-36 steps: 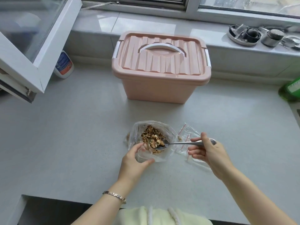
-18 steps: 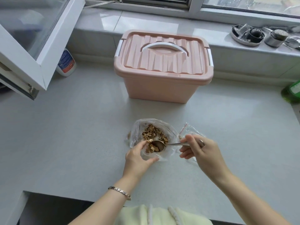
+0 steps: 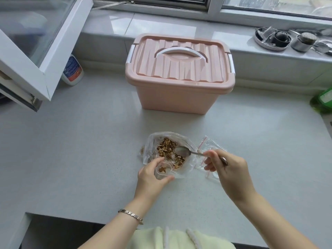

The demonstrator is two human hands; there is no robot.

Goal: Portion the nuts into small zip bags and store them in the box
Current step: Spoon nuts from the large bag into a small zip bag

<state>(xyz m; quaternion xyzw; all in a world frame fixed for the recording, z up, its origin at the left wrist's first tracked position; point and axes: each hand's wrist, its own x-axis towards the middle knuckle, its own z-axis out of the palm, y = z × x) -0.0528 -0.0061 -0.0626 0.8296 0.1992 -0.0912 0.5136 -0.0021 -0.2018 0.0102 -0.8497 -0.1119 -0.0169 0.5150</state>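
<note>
A large clear bag [image 3: 152, 141] of brown nuts [image 3: 168, 150] lies open on the grey counter. My left hand [image 3: 152, 178] holds a small zip bag [image 3: 162, 170] open at its near edge; a few nuts sit inside it. My right hand [image 3: 228, 169] pinches a metal spoon [image 3: 183, 151], whose empty bowl hovers over the nuts. Several empty small zip bags [image 3: 206, 146] with red seals lie under my right hand. The pink box [image 3: 179, 72] stands behind with its lid shut.
An open window sash [image 3: 36, 51] juts over the counter at the left, with a white bottle [image 3: 72, 71] under it. Metal dishes [image 3: 280, 39] sit on the sill at the back right. A green bottle [image 3: 323, 101] lies at the right edge.
The spoon tipped its nuts into the small zip bag and has lifted back, empty, over the large bag. My left hand stayed holding the small bag.
</note>
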